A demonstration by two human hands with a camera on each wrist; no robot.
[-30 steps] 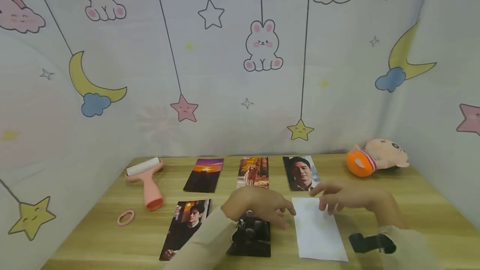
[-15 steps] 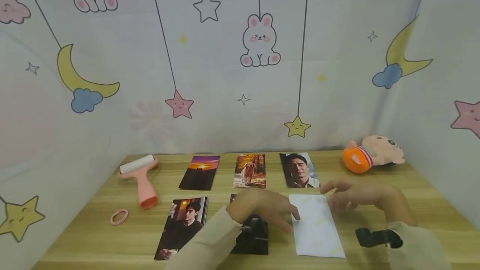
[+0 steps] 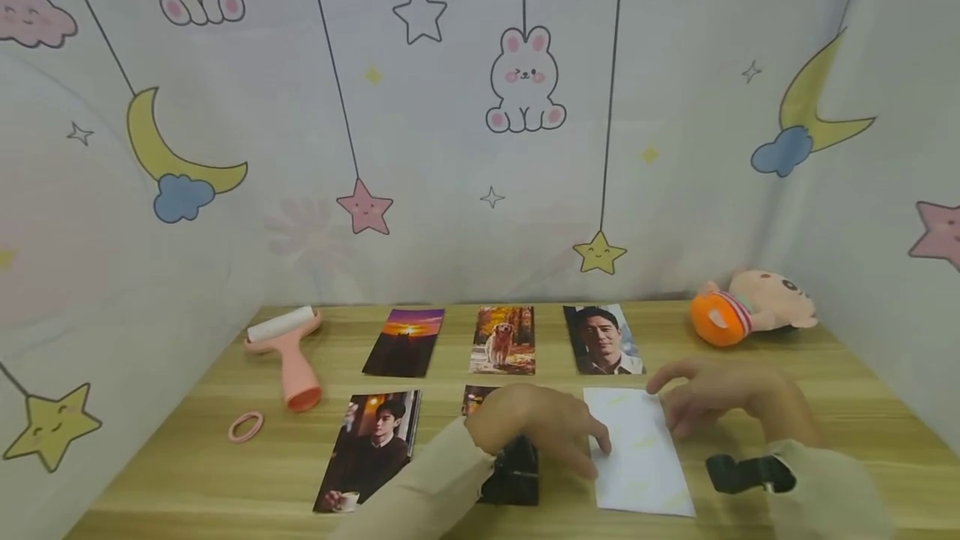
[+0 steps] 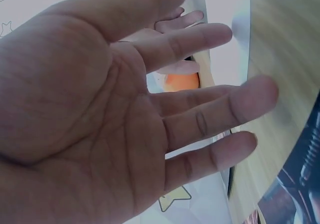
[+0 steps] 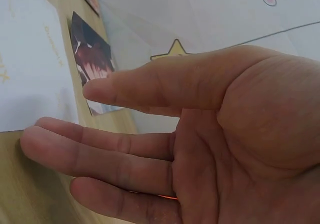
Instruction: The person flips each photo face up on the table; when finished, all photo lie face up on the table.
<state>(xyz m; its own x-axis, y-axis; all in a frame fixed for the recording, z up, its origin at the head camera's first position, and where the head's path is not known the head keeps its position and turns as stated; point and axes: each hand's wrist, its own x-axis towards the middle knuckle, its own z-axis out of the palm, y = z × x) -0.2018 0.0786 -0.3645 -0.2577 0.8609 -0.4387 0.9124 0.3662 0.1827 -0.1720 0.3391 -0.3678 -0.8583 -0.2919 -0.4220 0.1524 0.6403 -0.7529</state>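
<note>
A white sheet (image 3: pixel 639 461), seemingly a photo print lying face down with faint yellow marks, rests on the wooden table. My left hand (image 3: pixel 536 423) hovers at its left edge, fingers loosely extended; in the left wrist view its palm (image 4: pixel 125 109) holds nothing. Over on the sheet's right edge is my right hand (image 3: pixel 731 397), fingertips at or near the border. The right wrist view has its fingers (image 5: pixel 100 156) extended beside the sheet (image 5: pixel 30 59). Whether they touch it I cannot tell. Under my left forearm, a dark photo (image 3: pixel 517 473) is partly hidden.
Along the back lie a sunset photo (image 3: pixel 405 343), a dog photo (image 3: pixel 502 342) and a portrait photo (image 3: pixel 603 340). Another portrait stack (image 3: pixel 369 452) sits front left. A pink lint roller (image 3: pixel 292 357), a pink ring (image 3: pixel 246 427) and a plush toy (image 3: pixel 750 308) flank them.
My right hand has shifted from over the sheet's top right to its right edge. My left hand has moved slightly right, over the left edge. The sheet stays roughly in place.
</note>
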